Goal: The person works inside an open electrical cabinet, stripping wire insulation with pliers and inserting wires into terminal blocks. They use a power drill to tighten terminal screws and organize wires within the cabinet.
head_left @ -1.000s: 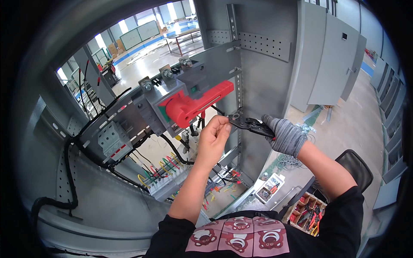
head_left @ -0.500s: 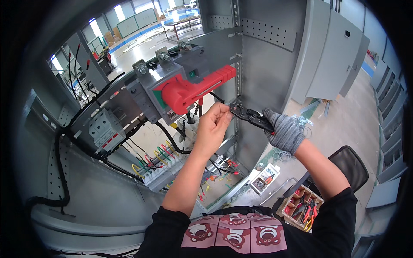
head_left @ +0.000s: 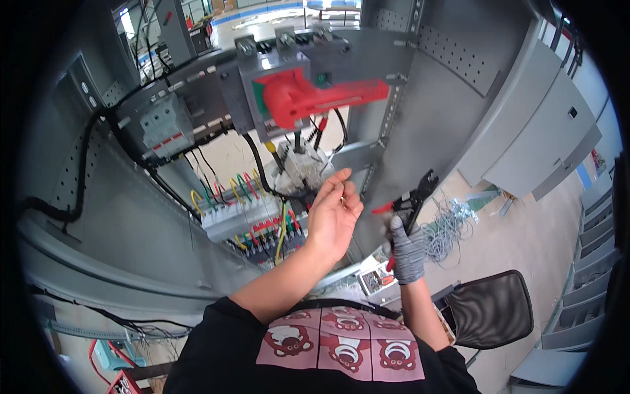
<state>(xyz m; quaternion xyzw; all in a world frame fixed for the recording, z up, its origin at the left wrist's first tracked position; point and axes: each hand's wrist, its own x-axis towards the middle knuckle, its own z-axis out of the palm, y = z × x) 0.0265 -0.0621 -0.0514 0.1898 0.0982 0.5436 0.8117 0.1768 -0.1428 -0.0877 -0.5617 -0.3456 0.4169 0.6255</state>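
Note:
In the middle of the view, before the open cabinet, is my bare left hand. Its thumb and fingers are curled together, and a tiny item seems to sit between them, too small to name. To its right my right hand, in a grey knit glove, grips crimping pliers with a black head and red handles. The jaws point up, apart from the left hand. Beyond and above the left hand stands a switch with a big red handle. Below it hang dark cables and a yellow-sleeved cable.
A white breaker is mounted on the left rail. Lower down, a terminal row carries coloured wires. Right of me are coiled grey wire on the floor, a mesh-back chair and a white parts tray.
My left hand has drawn down and away from the pliers. The right hand has lowered, turning the pliers from pointing left to pointing up. The view has shifted too.

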